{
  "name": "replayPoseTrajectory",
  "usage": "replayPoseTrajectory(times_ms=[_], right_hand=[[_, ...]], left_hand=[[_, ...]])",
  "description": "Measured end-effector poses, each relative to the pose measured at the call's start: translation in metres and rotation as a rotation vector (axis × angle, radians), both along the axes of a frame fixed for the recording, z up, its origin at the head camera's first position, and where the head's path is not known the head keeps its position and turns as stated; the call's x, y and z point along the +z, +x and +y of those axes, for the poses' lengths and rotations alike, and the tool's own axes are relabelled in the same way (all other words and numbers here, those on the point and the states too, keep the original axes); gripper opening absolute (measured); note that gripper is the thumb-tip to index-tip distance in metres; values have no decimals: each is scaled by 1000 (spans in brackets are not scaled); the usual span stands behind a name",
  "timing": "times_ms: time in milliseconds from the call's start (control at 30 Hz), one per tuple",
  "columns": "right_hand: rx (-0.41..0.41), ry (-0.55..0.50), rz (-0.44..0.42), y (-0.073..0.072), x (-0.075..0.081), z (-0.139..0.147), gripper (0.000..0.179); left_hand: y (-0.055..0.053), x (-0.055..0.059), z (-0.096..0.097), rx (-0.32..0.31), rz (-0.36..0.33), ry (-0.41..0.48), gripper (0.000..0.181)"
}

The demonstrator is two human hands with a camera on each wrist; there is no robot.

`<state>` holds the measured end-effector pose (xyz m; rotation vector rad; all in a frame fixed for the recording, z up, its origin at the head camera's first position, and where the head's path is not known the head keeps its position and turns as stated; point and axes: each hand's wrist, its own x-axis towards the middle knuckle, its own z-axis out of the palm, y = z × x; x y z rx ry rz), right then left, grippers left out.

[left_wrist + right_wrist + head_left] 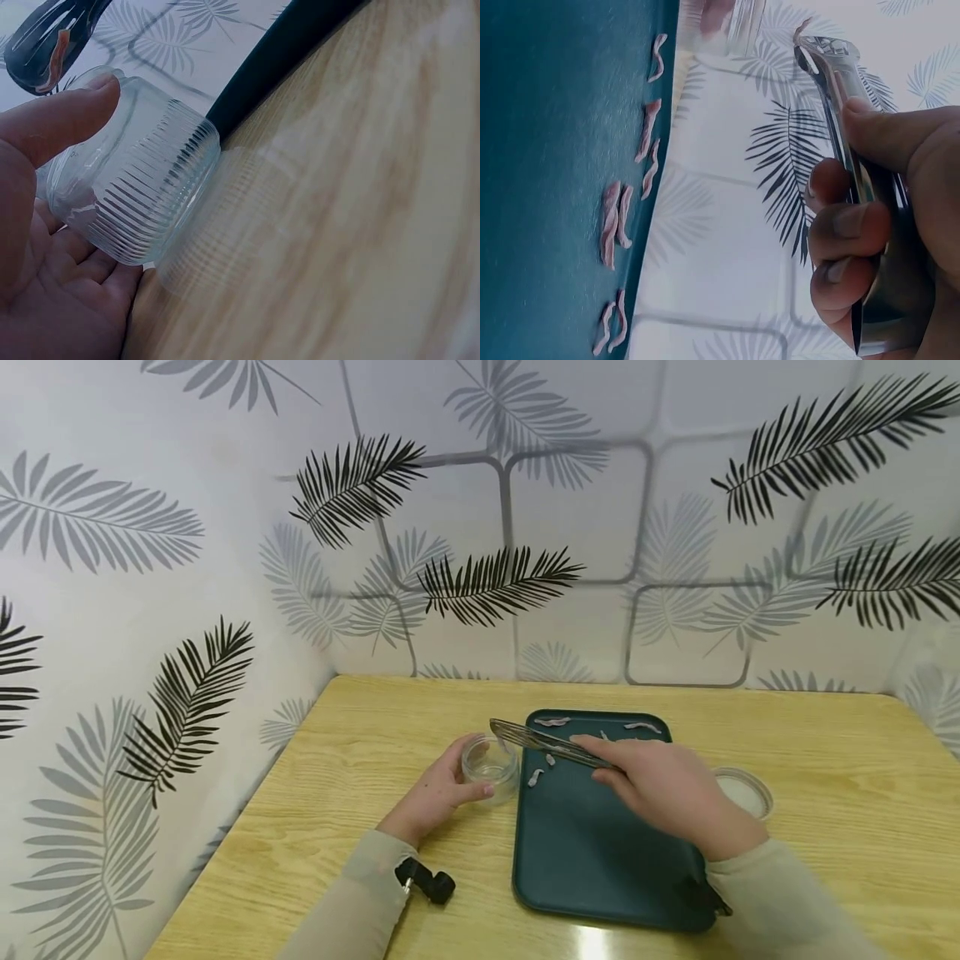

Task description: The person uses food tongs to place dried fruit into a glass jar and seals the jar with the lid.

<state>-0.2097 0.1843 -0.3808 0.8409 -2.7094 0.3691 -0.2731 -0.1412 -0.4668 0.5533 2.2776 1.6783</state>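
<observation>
My left hand (438,789) grips a clear glass jar (142,172) with ribbed sides, thumb on one side and fingers on the other. The jar stands on the table beside the tray's left edge. In my right hand (667,785) are metal tongs (547,745), thumb on one arm and fingers curled round the other. Their tips are above the jar's mouth, and a thin brownish-pink strip (58,60) sticks out from them. More wrinkled strips (610,225) lie along the far part of the dark green tray (592,868).
The wooden table (390,718) reaches back to a leaf-patterned wall (570,527). A round, pale lid-like disc (746,792) lies right of the tray, partly behind my right hand. A black wrist camera (427,881) sticks out from my left sleeve.
</observation>
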Motion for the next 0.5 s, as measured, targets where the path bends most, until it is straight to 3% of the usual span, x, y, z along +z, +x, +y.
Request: replayPoseTrajectory(times_ms=[233,500], right_hand=[[-28,3,-7,0,0,-7,53],[-57,0,-109,-2,-7,0,53]], left_hand=[[0,1,1,7,-1,3,78],[-1,-1,-1,13,-17,-12,80]])
